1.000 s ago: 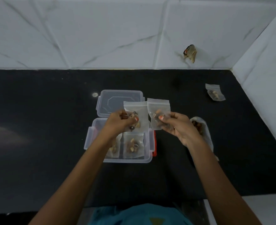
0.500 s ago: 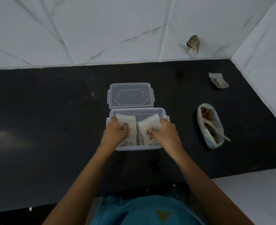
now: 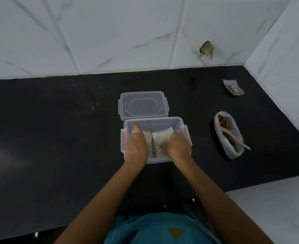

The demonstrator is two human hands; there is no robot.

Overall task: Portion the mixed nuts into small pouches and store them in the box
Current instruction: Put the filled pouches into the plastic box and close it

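A clear plastic box stands on the black counter, with its lid lying flat just behind it. Both my hands reach down into the box. My left hand holds a small clear pouch of nuts, thumb laid along its top. Beside it, my right hand grips a second pouch, fingers curled over it. The two pouches sit side by side low in the box. Whatever lies beneath them is hidden.
An open bag of mixed nuts with a wooden spoon in it lies to the right of the box. One filled pouch lies far right near the wall corner. White tiled walls close off the back and the right.
Both hands have come down from holding the two pouches up above the box and now have them inside it. The view has shifted, so the nut bag is uncovered.
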